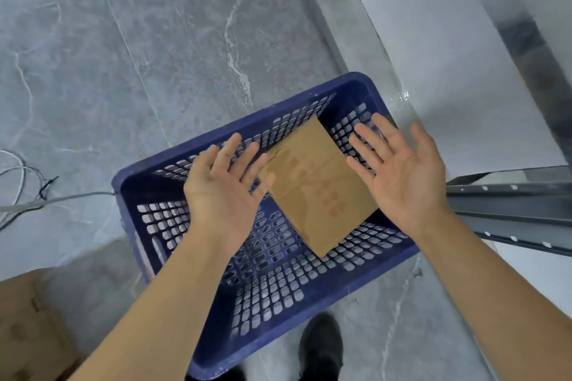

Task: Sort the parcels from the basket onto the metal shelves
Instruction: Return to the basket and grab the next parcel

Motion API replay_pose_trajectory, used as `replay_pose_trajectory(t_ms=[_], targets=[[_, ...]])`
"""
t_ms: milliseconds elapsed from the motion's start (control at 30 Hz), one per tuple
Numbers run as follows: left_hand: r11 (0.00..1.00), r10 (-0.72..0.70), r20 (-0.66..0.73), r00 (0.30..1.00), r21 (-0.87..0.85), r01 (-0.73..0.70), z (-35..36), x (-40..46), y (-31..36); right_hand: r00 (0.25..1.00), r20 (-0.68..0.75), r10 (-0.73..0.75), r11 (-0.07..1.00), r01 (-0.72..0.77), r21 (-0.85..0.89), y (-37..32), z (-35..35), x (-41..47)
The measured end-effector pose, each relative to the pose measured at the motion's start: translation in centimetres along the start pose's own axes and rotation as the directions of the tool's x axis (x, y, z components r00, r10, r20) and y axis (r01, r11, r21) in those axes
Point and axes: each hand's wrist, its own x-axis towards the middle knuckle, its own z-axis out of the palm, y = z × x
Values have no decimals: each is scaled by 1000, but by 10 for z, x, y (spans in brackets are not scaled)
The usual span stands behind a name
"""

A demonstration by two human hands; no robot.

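Observation:
A blue perforated plastic basket (309, 297) stands on the grey marble floor below me. One brown cardboard parcel (318, 185) with faint red print lies inside it, toward the far right side. My left hand (223, 182) hovers over the basket just left of the parcel, palm facing right, fingers spread. My right hand (402, 170) hovers at the parcel's right side, palm facing left, fingers spread. Neither hand touches the parcel. The metal shelves (507, 204) show as a dark grey beam at the right edge.
A white shelf board (448, 65) runs along the upper right. A brown cardboard box (28, 328) sits at the bottom left corner. Loose cables (21, 192) lie on the floor at the left. My black shoe (322, 346) stands just before the basket.

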Motion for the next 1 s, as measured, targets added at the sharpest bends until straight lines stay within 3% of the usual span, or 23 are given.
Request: replay_pose_trajectory(t_ms=[233,367,533,700,867,1000], targets=[[998,-44,-101,994,47,49,-19,27,-40,999,15,38,960,-32,-279,25,-21,43],[986,-61,-182,981,145,88,-18,32,-62,997,-23,67,857,-70,-511,42,-31,69],[948,-167,-166,972,246,205,-14,34,-82,984,-71,164,727,-170,-665,54,-40,95],[925,-222,-136,966,284,253,-12,35,-85,968,-109,224,682,-236,-692,57,-46,107],[931,-182,-144,973,292,218,-12,27,-81,968,-91,236,645,-226,-730,52,-43,93],[942,-108,-159,981,300,152,-9,3,-69,970,-83,227,702,-222,-677,36,-32,60]])
